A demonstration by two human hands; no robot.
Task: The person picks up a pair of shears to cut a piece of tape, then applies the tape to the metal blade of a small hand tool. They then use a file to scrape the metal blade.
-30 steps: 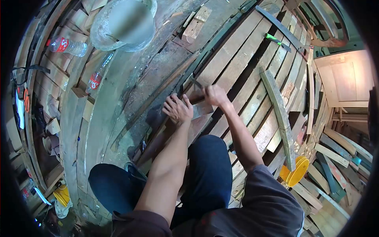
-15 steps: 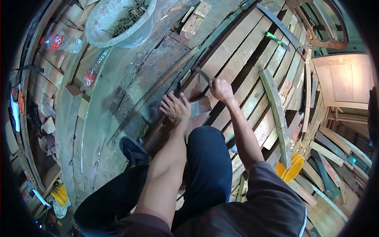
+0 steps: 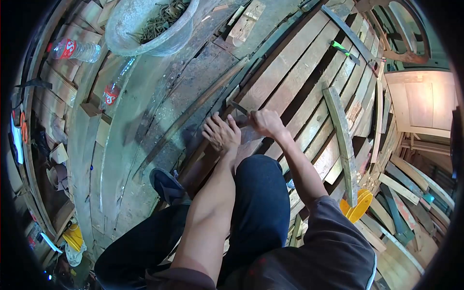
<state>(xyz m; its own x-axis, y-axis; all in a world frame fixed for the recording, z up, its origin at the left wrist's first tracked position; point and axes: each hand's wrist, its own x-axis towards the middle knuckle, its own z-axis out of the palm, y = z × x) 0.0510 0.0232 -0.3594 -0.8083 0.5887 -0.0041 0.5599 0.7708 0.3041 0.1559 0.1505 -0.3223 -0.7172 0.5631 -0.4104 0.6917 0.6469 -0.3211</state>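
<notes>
My right hand [image 3: 267,123] is closed in a fist around a dark, narrow tool [image 3: 238,107]. The tool's flat end sticks out on the left of the fist, low over the planks; I cannot tell its exact kind. Just left of it, my left hand [image 3: 222,134] lies with fingers apart over the edge of the wooden planking. A short wood piece [image 3: 250,134] shows between the two hands, partly covered by them. Slatted wooden planks [image 3: 285,63] with dark gaps run away beyond the right hand.
A worn basin [image 3: 181,38] of nails or bolts stands at upper left, near plastic bottles [image 3: 79,50]. On the planks lie a green-handled tool [image 3: 342,49], a long dark bar [image 3: 350,36] and a curved timber [image 3: 340,140]. Yellow round items [image 3: 357,205] sit at right.
My right hand has come down and toward the left hand, bringing the tool lower. The left hand stays spread in place, while the whole view has shifted slightly.
</notes>
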